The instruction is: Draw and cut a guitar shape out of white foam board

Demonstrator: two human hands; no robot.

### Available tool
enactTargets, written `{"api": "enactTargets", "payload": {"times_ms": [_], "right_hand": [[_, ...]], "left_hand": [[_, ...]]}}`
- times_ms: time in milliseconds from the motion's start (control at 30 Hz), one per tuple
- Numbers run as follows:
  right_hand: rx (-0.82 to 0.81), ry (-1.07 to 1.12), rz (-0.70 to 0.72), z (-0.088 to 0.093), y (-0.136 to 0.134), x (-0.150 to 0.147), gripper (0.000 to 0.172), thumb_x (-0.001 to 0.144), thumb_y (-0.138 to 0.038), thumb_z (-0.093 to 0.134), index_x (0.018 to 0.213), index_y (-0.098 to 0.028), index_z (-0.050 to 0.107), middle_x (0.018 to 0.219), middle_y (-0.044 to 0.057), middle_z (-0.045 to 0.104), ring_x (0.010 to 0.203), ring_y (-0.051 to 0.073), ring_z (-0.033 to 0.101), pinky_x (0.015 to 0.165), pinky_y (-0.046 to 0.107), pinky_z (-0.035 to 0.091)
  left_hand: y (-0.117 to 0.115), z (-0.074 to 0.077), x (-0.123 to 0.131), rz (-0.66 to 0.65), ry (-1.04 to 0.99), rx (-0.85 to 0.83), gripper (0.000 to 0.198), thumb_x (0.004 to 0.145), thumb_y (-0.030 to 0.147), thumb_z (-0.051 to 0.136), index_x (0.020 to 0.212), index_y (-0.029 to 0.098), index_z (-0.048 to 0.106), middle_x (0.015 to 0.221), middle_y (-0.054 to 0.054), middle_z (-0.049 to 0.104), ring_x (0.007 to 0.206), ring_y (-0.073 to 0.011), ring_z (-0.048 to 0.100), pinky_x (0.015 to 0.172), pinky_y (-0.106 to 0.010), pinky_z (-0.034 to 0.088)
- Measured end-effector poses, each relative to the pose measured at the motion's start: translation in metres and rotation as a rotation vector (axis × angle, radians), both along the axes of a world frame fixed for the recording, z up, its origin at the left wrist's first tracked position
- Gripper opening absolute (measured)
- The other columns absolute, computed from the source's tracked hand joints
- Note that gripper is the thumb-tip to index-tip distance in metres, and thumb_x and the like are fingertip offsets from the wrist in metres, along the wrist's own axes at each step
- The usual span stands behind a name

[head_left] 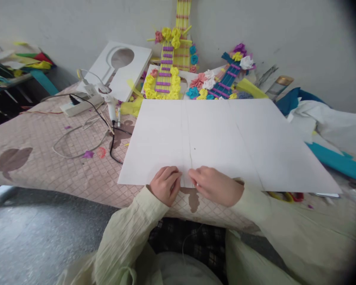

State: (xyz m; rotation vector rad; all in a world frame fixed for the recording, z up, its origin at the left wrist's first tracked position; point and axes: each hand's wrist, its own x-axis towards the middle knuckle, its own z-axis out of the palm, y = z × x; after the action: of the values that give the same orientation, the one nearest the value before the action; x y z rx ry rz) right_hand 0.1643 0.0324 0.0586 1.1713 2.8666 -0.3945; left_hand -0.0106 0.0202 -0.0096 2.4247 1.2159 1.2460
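Note:
A large white board (160,134) lies across the front of the table, with thin threads or lines running over it from back to front. My left hand (166,184) rests at its near edge, fingertips pinched together beside a faint thread. Just to the right, my right hand (212,184) is closed in a pinch where a grey thread (190,146) comes down the board. The fingertips of both hands are close but apart. What lies inside the pinches is too fine to see clearly. Another line (249,152) slants down the board's right part.
Behind the board stand a yellow flowered guitar-shaped craft (163,79) and a blue one (225,85). At left are a white cut-out panel (130,79), a glue gun (110,107), a power strip (80,106) and loose cables. Scissors handles (284,196) poke out under the board's front edge.

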Motion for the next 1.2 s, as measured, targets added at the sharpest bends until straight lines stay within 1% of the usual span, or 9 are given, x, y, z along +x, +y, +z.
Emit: {"api": "enactTargets", "payload": {"times_ms": [100, 333, 467, 533, 633, 700, 867, 1067, 1200], "right_hand": [[-0.089, 0.079, -0.025, 0.006, -0.014, 0.005, 0.016, 0.072, -0.002, 0.043, 0.073, -0.018, 0.043, 0.064, 0.000, 0.053, 0.061, 0.013, 0.050, 0.055, 0.024, 0.034], [-0.544, 0.957, -0.622, 0.017, -0.042, 0.026, 0.028, 0.071, -0.029, 0.063, 0.071, -0.021, 0.037, 0.077, 0.002, 0.063, 0.067, 0.013, 0.058, 0.058, 0.025, 0.044], [-0.779, 1.338, -0.639, -0.002, -0.052, 0.019, 0.029, 0.068, -0.028, 0.067, 0.078, -0.021, 0.041, 0.076, 0.001, 0.061, 0.065, 0.012, 0.056, 0.054, 0.023, 0.044], [-0.833, 1.484, -0.602, -0.013, -0.060, 0.009, 0.029, 0.067, -0.026, 0.068, 0.078, -0.021, 0.041, 0.074, -0.001, 0.059, 0.063, 0.011, 0.054, 0.053, 0.023, 0.043], [-0.781, 1.674, -0.586, -0.025, -0.071, -0.006, 0.030, 0.067, -0.025, 0.068, 0.075, -0.022, 0.040, 0.071, -0.003, 0.053, 0.061, 0.010, 0.052, 0.053, 0.022, 0.043], [-0.695, 1.768, -0.656, -0.030, -0.075, -0.013, 0.030, 0.067, -0.028, 0.067, 0.075, -0.023, 0.039, 0.070, -0.003, 0.049, 0.060, 0.010, 0.050, 0.052, 0.023, 0.043], [-0.546, 1.766, -0.816, -0.038, -0.077, -0.024, 0.035, 0.066, -0.041, 0.065, 0.077, -0.025, 0.035, 0.069, -0.002, 0.044, 0.059, 0.013, 0.048, 0.049, 0.026, 0.044], [-0.492, 1.752, -0.714, -0.045, -0.083, -0.026, 0.026, 0.072, -0.031, 0.062, 0.079, -0.026, 0.038, 0.072, -0.002, 0.048, 0.061, 0.012, 0.050, 0.053, 0.026, 0.046], [-0.389, 1.599, -0.720, -0.039, -0.080, -0.005, 0.017, 0.076, -0.024, 0.059, 0.088, -0.026, 0.047, 0.075, -0.001, 0.055, 0.069, 0.013, 0.054, 0.060, 0.026, 0.047]], "left_hand": [[-0.001, 0.001, -0.001, -0.006, -0.018, 0.000, 0.018, 0.077, 0.011, 0.046, 0.088, 0.012, 0.060, 0.089, -0.010, 0.060, 0.083, -0.0173, 0.054, 0.075, -0.033, 0.049], [0.002, 0.004, -0.004, -0.042, -0.050, -0.014, 0.020, 0.076, 0.010, 0.047, 0.090, 0.013, 0.060, 0.089, -0.010, 0.060, 0.084, -0.0180, 0.053, 0.075, -0.034, 0.048], [-0.013, 0.025, -0.001, -0.081, -0.180, -0.029, 0.021, 0.076, 0.009, 0.047, 0.091, 0.014, 0.060, 0.086, -0.009, 0.061, 0.083, -0.0184, 0.054, 0.073, -0.034, 0.048], [-0.028, 0.037, 0.002, -0.188, -0.265, -0.130, 0.024, 0.077, 0.011, 0.046, 0.097, 0.015, 0.059, 0.089, -0.010, 0.061, 0.086, -0.0190, 0.054, 0.074, -0.034, 0.049], [-0.051, 0.048, 0.010, -0.370, -0.376, -0.311, 0.032, 0.079, 0.019, 0.047, 0.110, 0.016, 0.054, 0.100, -0.012, 0.058, 0.092, -0.0204, 0.055, 0.076, -0.035, 0.050], [-0.060, 0.048, 0.015, -0.391, -0.429, -0.397, 0.035, 0.079, 0.020, 0.050, 0.114, 0.018, 0.052, 0.107, -0.012, 0.055, 0.097, -0.0211, 0.054, 0.079, -0.035, 0.050], [-0.064, 0.037, 0.027, -0.293, -0.652, -0.533, 0.026, 0.079, 0.016, 0.053, 0.103, 0.020, 0.059, 0.098, -0.010, 0.055, 0.084, -0.0162, 0.057, 0.064, -0.026, 0.053], [-0.067, 0.033, 0.038, -0.270, -0.765, -0.579, 0.015, 0.078, 0.019, 0.054, 0.092, 0.017, 0.057, 0.089, -0.009, 0.058, 0.080, -0.0158, 0.058, 0.064, -0.025, 0.052], [-0.054, 0.042, 0.021, -0.166, -0.635, -0.483, 0.011, 0.080, 0.014, 0.049, 0.090, 0.017, 0.051, 0.091, -0.009, 0.060, 0.079, -0.0152, 0.059, 0.064, -0.026, 0.050]]}}
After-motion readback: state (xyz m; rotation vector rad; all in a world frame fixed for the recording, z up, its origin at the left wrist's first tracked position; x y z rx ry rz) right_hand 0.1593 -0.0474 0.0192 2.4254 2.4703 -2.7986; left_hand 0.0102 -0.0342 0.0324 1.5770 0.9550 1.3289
